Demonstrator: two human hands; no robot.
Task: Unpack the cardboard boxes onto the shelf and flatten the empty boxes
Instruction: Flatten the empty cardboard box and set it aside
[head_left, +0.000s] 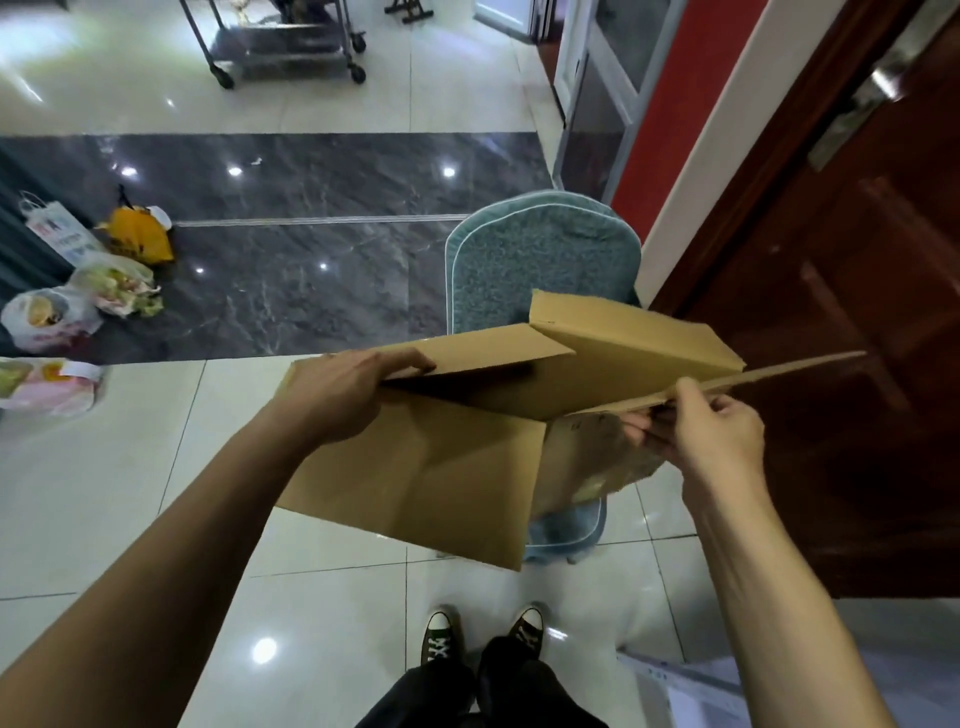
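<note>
flattening stage, by the look of it: box (457, 447) held in the air above the floor, in front of a blue chair (540, 254), apparently empty. left hand (343, 395) curled over a top flap, right hand (701, 431) pinching the opposite flap's edge. best to draw opposite corners apart, fold along existing creases, keep both grips firm.

- Glossy pale tiled floor (104, 483), crossed by a dark grey marble-patterned band (311, 176) in the upper half of the frame.
- At the left edge, several plastic bags (47, 317) and a yellow bag (140, 236) lie on the floor.
- Top centre: a wheeled metal trolley (291, 52).
- Centre right: a blue-green cushioned chair (540, 254).
- Bottom centre: two green-and-white sneakers (441, 636) stand on the tiles.
</note>
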